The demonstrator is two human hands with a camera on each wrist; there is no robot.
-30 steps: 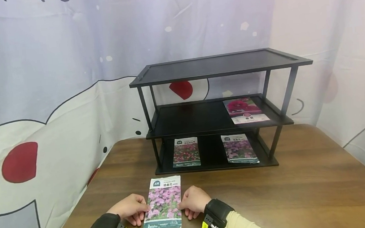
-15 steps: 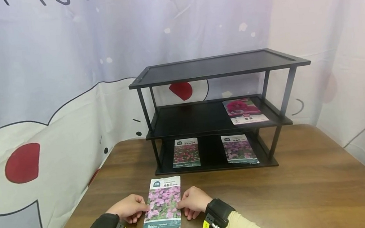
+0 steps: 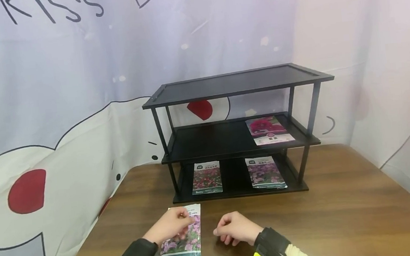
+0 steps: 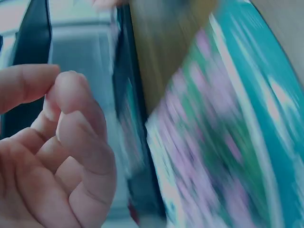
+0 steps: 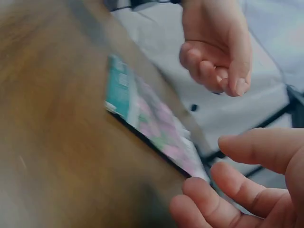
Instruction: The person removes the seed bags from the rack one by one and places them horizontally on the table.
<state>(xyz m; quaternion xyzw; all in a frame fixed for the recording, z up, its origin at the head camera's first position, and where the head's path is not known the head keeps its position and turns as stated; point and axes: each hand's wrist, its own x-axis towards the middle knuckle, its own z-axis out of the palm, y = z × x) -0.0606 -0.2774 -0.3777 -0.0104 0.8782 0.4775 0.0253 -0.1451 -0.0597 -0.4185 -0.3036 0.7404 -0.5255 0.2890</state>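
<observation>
We find the left grip (image 3: 170, 225) and right grip (image 3: 238, 228) empty, loosely curled; the seed packet (image 3: 194, 243), nearer the left edge of the desk (image 3: 337, 218), could skid if brushed.

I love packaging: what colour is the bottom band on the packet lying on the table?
The bottom band is teal, showing best, though blurred, in the left wrist view.

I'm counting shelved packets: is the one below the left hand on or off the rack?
Off. The packet lies on the table, in front of the rack.
</observation>
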